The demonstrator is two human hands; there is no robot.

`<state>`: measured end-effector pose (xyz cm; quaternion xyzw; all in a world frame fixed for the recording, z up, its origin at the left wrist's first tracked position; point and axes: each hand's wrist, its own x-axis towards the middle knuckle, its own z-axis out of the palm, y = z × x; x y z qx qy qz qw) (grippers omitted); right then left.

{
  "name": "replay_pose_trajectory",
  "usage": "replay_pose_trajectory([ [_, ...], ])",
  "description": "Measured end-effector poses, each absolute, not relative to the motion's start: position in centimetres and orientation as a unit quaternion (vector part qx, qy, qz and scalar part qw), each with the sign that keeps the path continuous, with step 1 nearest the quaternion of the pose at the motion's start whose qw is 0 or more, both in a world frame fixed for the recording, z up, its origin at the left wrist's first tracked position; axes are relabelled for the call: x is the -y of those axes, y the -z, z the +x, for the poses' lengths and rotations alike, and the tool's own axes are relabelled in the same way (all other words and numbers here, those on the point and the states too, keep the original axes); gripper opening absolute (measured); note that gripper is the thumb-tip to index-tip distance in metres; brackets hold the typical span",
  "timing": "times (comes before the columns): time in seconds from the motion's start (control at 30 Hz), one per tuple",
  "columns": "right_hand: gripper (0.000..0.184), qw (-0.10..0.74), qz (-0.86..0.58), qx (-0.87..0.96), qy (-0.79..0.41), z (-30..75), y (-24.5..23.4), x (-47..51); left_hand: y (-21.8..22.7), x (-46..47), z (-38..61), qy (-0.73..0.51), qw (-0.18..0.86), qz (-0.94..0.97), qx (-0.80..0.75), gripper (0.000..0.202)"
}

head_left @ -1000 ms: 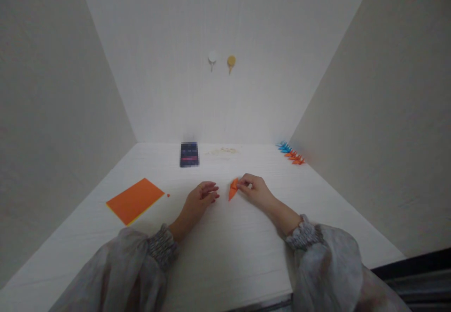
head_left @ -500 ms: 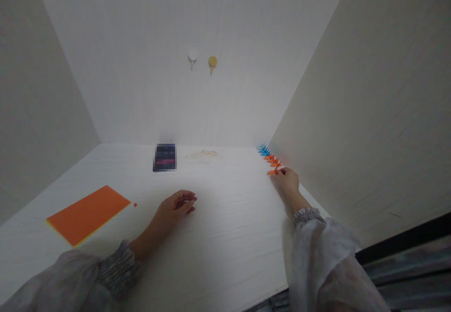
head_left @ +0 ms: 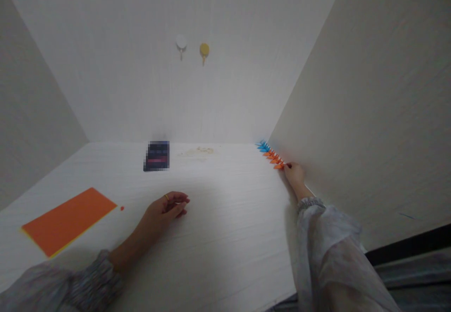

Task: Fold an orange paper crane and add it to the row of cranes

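Along the right wall runs a row of small folded paper cranes, several blue ones (head_left: pixel 262 146) at the back and several orange ones (head_left: pixel 270 155) in front. My right hand (head_left: pixel 294 173) is closed in a pinch at the near end of this row. Its fingertips grip the nearest orange paper crane (head_left: pixel 278 166), partly hidden by them. My left hand (head_left: pixel 169 206) hovers or rests over the middle of the table, loosely curled, with a gap between thumb and fingers and nothing in it. To its left lies orange paper (head_left: pixel 70 220) with yellow edges.
A tiny orange-red piece (head_left: pixel 122 208) lies by the paper's corner. Farther back is a dark, pixelated rectangular object (head_left: pixel 157 156). White walls enclose the white table (head_left: pixel 218 237) at the back and sides. A white hook (head_left: pixel 181 43) and a yellow hook (head_left: pixel 204 50) hang on the back wall.
My right hand has moved the orange crane slightly back and right, closing it up to the row. The view has shifted a little to the right. My left hand keeps its pose.
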<state>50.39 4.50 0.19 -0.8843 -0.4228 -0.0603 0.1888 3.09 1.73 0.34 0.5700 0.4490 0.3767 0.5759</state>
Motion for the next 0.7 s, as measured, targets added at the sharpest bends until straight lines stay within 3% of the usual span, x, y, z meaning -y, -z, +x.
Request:
replay_pose_trajectory([
  [0.7, 0.026, 0.252, -0.865, 0.420, 0.106, 50.5, -0.4, -5.0, -1.3, -1.5, 3.2, -0.351, 0.554, 0.590, -0.472, 0.036],
])
